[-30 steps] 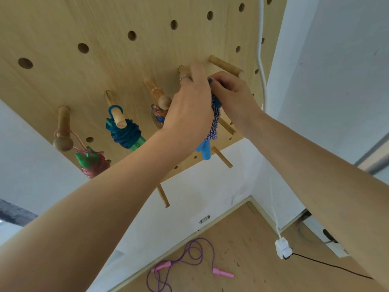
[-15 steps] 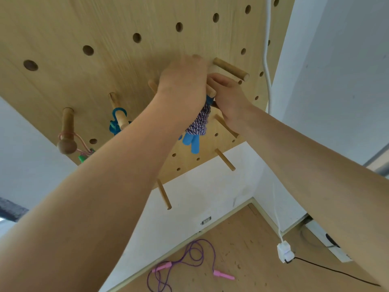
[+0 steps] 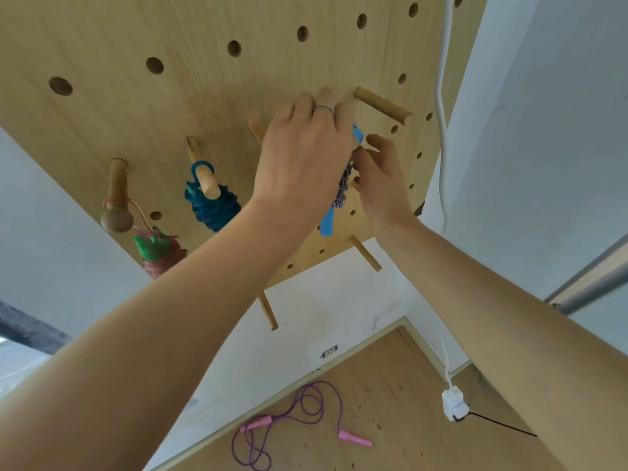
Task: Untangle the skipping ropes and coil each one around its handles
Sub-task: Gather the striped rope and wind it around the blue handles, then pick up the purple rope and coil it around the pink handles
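Crowding the pegboard [image 3: 142, 107]: left hand [image 3: 302, 158] over blue-handled rope [image 3: 334, 198], hung ropes alongside.

We see a striped rope with blue handles [image 3: 334, 205] bundled up against the wooden board. A dark blue bundle [image 3: 214, 207] and a pink one with green handles [image 3: 158, 251] hang on pegs left of it. A purple rope with pink handles [image 3: 295, 423] lies loose and loopy on the floor.

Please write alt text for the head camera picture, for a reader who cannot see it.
A person's left hand and right hand hang a coiled blue-handled skipping rope on a wooden pegboard. Two more coiled ropes, a dark blue rope and a pink and green rope, hang on pegs to its left. A purple skipping rope with pink handles lies uncoiled on the wooden floor.
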Motion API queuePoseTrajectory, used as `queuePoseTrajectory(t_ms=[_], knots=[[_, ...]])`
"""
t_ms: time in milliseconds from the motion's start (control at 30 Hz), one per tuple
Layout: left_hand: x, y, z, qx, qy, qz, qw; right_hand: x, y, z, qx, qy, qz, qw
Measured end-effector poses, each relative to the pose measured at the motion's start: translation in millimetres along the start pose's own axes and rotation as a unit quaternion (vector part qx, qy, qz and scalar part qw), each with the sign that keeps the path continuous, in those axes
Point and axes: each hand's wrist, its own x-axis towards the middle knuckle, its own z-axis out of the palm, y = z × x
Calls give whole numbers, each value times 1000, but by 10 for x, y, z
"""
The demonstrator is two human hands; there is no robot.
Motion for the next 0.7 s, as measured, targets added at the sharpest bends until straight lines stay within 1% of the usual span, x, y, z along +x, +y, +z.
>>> queuePoseTrajectory(t_ms=[33, 100, 167, 200, 267, 367, 467, 500, 567, 633, 700], knots=[[-104, 33, 21, 0, 34, 30, 999, -82, 65, -6, -2, 19, -1, 1000], [-351, 133, 60, -39, 77, 76, 993, -228, 245, -22, -13, 53, -17, 998], [-636, 275, 145, -95, 83, 123, 984, -392, 459, -39, -14, 64, -29, 997], [-786, 345, 212, -119, 67, 143, 980, -475, 570, -50, -16, 67, -25, 997], [-1107, 468, 411, -159, 6, 148, 976, -645, 858, -54, -43, 76, -1, 996], [-1579, 633, 763, -201, -101, 105, 969, -905, 1444, -85, -116, 94, 49, 988], [-2127, 867, 1151, -251, -196, 59, 946, -1227, 2140, -140, -176, 67, 120, 975], [-2341, 961, 1289, -265, -228, 48, 936, -1339, 2384, -161, -197, 45, 139, 970], [-2810, 1157, 1591, -275, -317, 33, 907, -1535, 2927, -199, -233, 4, 174, 957], [-3320, 1345, 1945, -288, -402, 9, 869, -1706, 3535, -217, -257, -28, 217, 941], [-3862, 1524, 2328, -315, -467, -38, 825, -1856, 4190, -205, -277, -69, 269, 920]])
